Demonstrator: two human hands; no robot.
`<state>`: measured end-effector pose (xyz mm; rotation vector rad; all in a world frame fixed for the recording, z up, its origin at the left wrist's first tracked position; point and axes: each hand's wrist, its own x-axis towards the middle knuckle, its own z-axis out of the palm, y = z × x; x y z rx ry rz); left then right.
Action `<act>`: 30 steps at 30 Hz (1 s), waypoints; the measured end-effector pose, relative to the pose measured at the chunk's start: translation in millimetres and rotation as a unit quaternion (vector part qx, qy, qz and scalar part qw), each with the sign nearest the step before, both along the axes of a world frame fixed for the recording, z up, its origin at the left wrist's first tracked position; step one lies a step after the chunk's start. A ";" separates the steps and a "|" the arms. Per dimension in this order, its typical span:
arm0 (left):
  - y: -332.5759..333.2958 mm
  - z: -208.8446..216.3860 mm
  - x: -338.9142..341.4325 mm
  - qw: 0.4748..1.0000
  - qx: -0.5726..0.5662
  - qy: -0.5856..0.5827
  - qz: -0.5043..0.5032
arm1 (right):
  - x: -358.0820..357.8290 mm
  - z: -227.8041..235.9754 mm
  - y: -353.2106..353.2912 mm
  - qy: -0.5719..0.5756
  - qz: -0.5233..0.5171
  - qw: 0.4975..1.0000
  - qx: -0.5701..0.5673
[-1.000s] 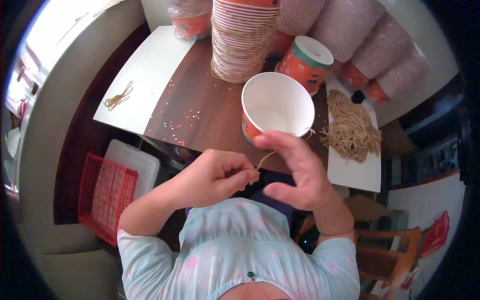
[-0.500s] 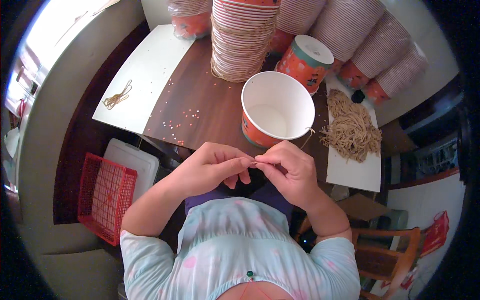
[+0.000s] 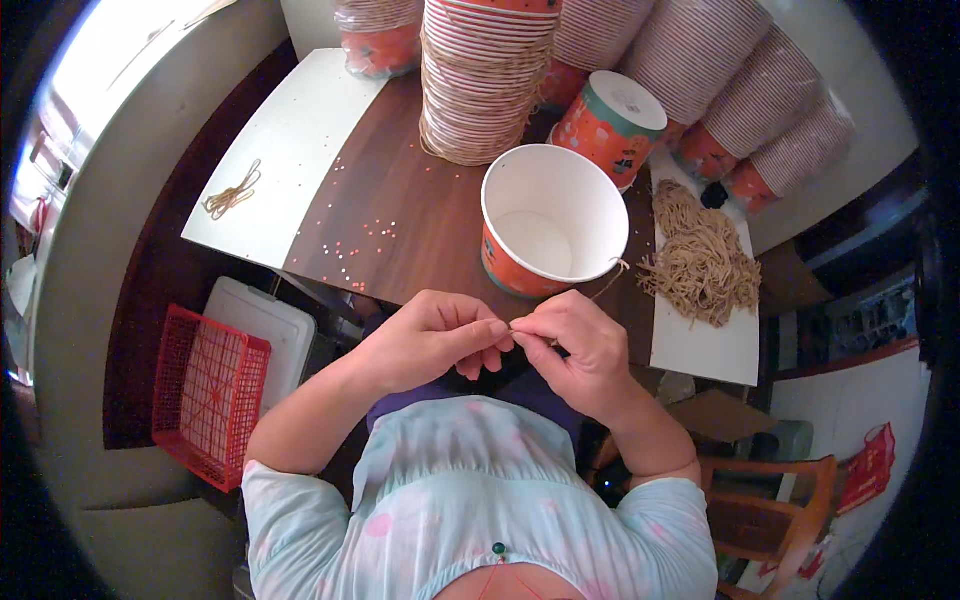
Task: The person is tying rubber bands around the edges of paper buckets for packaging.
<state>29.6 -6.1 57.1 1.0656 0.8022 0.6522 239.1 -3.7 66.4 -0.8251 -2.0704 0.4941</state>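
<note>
In front of me on the table stands a paper bucket, white inside and orange outside, its mouth tipped toward me. A thin tan cord is knotted through the right side of its rim and runs down behind my right hand. Below the bucket, thumb and forefinger of that hand pinch the cord's end. Close against them, my left hand pinches the same tip between thumb and forefinger, its other fingers curled loosely. Only a sliver of cord shows between the fingertips.
Behind the bucket rise a tall stack of buckets with cords and an upturned bucket. More wrapped stacks line the back. A heap of tan cords lies right, a small cord bundle left. Below stands a red basket.
Both hands stay fingertip to fingertip, with the right hand shifted slightly down. The view has drifted a little; the bucket stands where it was.
</note>
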 end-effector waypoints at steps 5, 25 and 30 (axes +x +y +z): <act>-0.3 -6.0 0.0 1.000 0.018 -0.005 0.023 | 0.7 -3.2 0.5 -0.002 0.007 1.000 -0.013; 34.0 33.8 5.3 0.711 0.624 0.239 0.221 | 9.1 64.8 51.7 -0.092 -0.029 0.994 -0.048; 124.3 7.0 -13.7 0.851 0.355 0.284 0.262 | -0.7 42.0 139.9 -0.047 -0.031 0.975 -0.217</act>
